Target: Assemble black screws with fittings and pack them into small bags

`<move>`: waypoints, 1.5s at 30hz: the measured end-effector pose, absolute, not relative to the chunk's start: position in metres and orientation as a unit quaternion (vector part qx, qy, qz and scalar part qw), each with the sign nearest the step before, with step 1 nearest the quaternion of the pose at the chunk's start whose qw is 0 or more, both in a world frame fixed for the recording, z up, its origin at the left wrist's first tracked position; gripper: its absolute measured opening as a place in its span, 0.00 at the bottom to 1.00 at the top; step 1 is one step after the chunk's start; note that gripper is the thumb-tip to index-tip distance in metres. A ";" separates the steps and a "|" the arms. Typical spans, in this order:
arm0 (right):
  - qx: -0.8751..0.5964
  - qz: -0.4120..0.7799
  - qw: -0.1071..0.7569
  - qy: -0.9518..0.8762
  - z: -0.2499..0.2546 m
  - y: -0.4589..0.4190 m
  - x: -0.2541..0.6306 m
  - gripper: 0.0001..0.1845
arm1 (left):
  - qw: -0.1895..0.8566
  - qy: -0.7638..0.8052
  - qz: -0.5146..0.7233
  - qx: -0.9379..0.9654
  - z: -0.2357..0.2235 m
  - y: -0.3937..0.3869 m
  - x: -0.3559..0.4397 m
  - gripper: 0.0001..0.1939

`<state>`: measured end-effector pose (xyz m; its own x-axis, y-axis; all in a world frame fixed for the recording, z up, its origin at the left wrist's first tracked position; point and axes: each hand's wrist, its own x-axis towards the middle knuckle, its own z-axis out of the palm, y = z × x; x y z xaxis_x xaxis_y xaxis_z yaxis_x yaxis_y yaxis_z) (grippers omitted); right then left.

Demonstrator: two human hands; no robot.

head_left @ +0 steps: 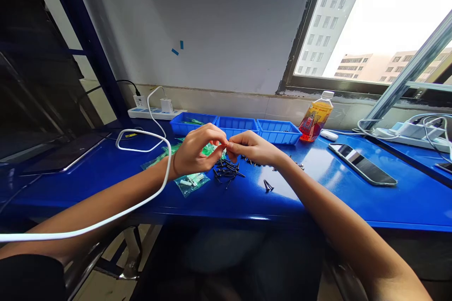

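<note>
My left hand (197, 150) and my right hand (252, 147) meet above the blue table, thumb and forefinger of each pinched together at the same spot. Whatever sits between the fingertips is too small or hidden to make out. Just below them lies a pile of black screws (228, 169). Two or so more black screws (268, 186) rest apart, nearer the front edge. Under my left hand is a clear plastic bag (192, 182) with white pieces in it. Green-tinted bags (160, 157) lie partly hidden behind that wrist. Small hardware beyond my right hand is partly covered.
Three blue bins (278, 131) stand in a row at the back; the left one holds green items. A drink bottle (317, 116) stands right of them, with a phone (363, 164) nearer. A white cable (141, 207) crosses over my left forearm. Power strips (155, 113) sit along the wall.
</note>
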<state>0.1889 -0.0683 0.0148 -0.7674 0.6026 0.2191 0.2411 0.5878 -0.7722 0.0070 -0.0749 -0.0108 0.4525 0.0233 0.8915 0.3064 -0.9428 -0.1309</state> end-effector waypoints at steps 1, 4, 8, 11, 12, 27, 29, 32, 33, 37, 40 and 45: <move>-0.249 0.380 0.235 -0.859 0.015 -0.069 0.189 0.28 | 0.142 -0.096 -0.511 -0.842 -0.010 -0.075 0.007 0.10; -0.268 0.369 0.229 -0.860 0.016 -0.070 0.189 0.28 | 0.159 -0.095 -0.500 -0.846 -0.010 -0.075 0.008 0.10; -0.283 0.359 0.224 -0.861 0.017 -0.072 0.188 0.29 | 0.169 -0.097 -0.489 -0.850 -0.009 -0.075 0.008 0.10; -0.286 0.356 0.223 -0.861 0.017 -0.072 0.188 0.28 | 0.169 -0.100 -0.486 -0.851 -0.009 -0.075 0.008 0.09; -0.285 0.356 0.223 -0.861 0.017 -0.071 0.188 0.28 | 0.169 -0.101 -0.486 -0.851 -0.009 -0.075 0.008 0.09; -0.276 0.349 0.227 -0.866 0.013 -0.068 0.189 0.28 | 0.149 -0.119 -0.493 -0.849 -0.012 -0.075 0.009 0.10; -0.279 0.348 0.226 -0.866 0.013 -0.068 0.190 0.28 | 0.142 -0.122 -0.492 -0.850 -0.012 -0.075 0.009 0.09; -0.278 0.346 0.223 -0.868 0.012 -0.067 0.191 0.26 | 0.131 -0.122 -0.489 -0.853 -0.012 -0.075 0.009 0.09; -0.277 0.345 0.222 -0.869 0.012 -0.067 0.191 0.26 | 0.129 -0.121 -0.489 -0.854 -0.012 -0.075 0.009 0.09; -0.276 0.340 0.228 -0.870 0.014 -0.067 0.191 0.25 | 0.112 -0.130 -0.494 -0.853 -0.011 -0.076 0.009 0.10; -0.283 0.328 0.240 -0.869 0.015 -0.067 0.191 0.25 | 0.078 -0.150 -0.501 -0.849 -0.009 -0.076 0.009 0.10; -0.304 0.316 0.252 -0.863 0.015 -0.067 0.193 0.25 | 0.058 -0.166 -0.500 -0.848 -0.008 -0.076 0.009 0.09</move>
<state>0.1930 -0.0669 0.0153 -0.6885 0.6836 0.2420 0.3658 0.6156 -0.6980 0.0090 -0.0757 -0.0082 0.4454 0.2242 0.8668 0.3398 -0.9380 0.0680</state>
